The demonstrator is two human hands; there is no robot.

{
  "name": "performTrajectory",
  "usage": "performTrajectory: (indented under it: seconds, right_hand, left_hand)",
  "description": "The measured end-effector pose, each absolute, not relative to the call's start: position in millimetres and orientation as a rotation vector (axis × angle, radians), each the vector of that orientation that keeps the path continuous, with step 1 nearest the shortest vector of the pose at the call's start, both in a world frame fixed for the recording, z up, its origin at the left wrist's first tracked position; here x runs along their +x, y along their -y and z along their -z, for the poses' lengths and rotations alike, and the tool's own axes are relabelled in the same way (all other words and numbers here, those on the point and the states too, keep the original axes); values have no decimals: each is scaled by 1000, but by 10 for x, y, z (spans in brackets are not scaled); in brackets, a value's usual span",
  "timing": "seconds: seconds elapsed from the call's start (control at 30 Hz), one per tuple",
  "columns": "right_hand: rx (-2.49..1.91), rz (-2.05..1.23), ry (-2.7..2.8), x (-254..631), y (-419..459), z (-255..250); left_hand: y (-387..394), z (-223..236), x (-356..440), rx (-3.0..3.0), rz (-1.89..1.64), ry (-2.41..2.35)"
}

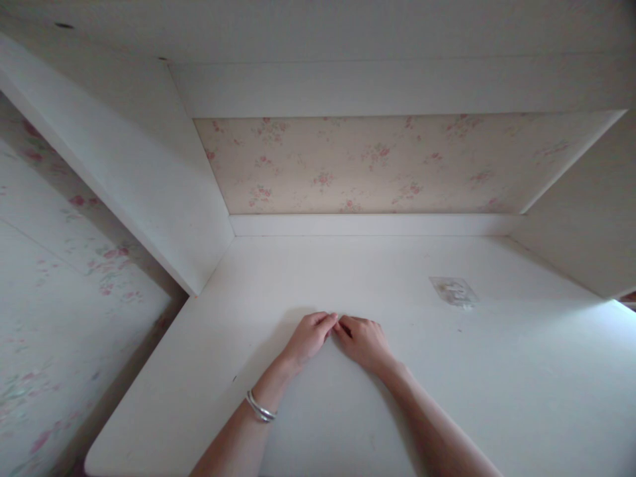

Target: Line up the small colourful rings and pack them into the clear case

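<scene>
Most of the view is filled by a white desk (149, 411), its near left corner rounded. It is enclosed by a left side panel (163, 192), a right side panel (586, 212) and, overhead, a white shelf (348, 33), whose underside is marked by two dark holes. Between the panels, a strip of flowered wallpaper (298, 165) is framed at the back; the same pattern is seen on the wall (44, 298) at the left, beyond the desk's edge. The desktop is lit more brightly at the far right, and a few small dark marks are scattered on it.

Both forearms are stretched forward over the desk from the near edge of the view and angled inward. The left hand (308, 341) and the right hand (368, 341) are brought together low over the desktop, backs up, with fingers curled and thumbs and fingertips meeting. Whether something small is pinched there cannot be told. A clear packet (453, 291) is laid flat on the desk, to the right of the right hand and farther back. Silvery bangles (260, 409) are worn on the left wrist.
</scene>
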State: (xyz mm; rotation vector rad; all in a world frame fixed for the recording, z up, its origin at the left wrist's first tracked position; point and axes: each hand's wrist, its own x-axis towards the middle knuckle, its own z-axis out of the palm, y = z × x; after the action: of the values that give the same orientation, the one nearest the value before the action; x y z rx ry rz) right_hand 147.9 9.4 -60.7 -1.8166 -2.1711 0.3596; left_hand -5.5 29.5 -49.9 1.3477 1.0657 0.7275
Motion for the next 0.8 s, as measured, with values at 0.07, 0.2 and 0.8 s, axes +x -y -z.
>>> performTrajectory:
  seconds: [0.07, 0.2, 0.8]
  right_hand:
    - [-1815, -361, 2172, 1477, -98, 609]
    - [-1833, -364, 2182, 1465, -99, 597]
    - [-1849, -357, 2191, 1462, -90, 581]
  left_hand:
    - [-298, 497, -55, 1347, -724, -1065]
    - [-303, 485, -54, 1363, -709, -1071]
    - [-288, 490, -49, 1378, -721, -1086]
